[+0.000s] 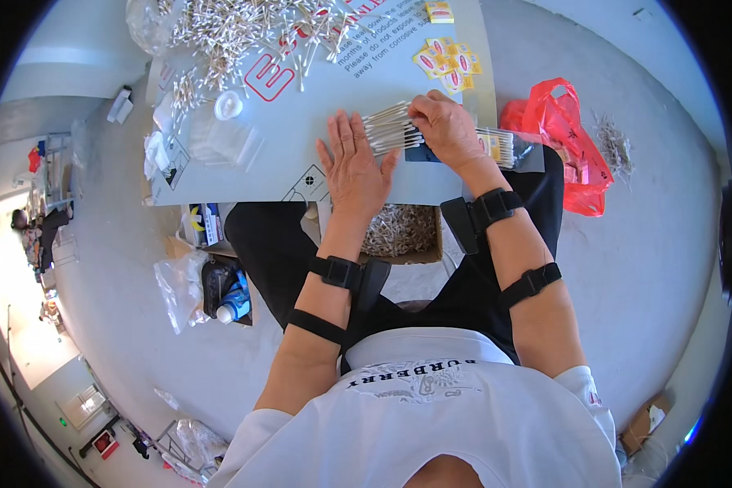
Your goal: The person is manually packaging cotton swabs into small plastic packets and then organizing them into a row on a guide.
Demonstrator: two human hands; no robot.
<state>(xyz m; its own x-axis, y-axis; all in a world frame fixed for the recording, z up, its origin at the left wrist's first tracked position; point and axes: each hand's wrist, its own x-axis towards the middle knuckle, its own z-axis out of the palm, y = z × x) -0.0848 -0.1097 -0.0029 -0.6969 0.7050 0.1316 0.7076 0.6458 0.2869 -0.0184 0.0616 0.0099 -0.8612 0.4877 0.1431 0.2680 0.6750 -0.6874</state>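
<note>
A row of cotton swabs (388,130) lies side by side on the board-topped table, between my two hands. My left hand (356,167) rests flat with its fingers apart, against the left ends of the swabs. Over their right ends, my right hand (446,130) is closed in a pinch on the swabs; its fingertips are partly hidden. Under the right wrist a dark blue patch shows on the table. Just right of that wrist, a clear plastic bag (528,154) lies at the table's edge, next to packed swabs (503,150) with a yellow label.
A big heap of loose swabs (224,37) covers the far left. Nearer lie a round white lid (228,105) and clear bags (224,145). Yellow cards (447,61) sit at the far right. A red plastic bag (573,154) and a swab-filled box (398,232) stand below.
</note>
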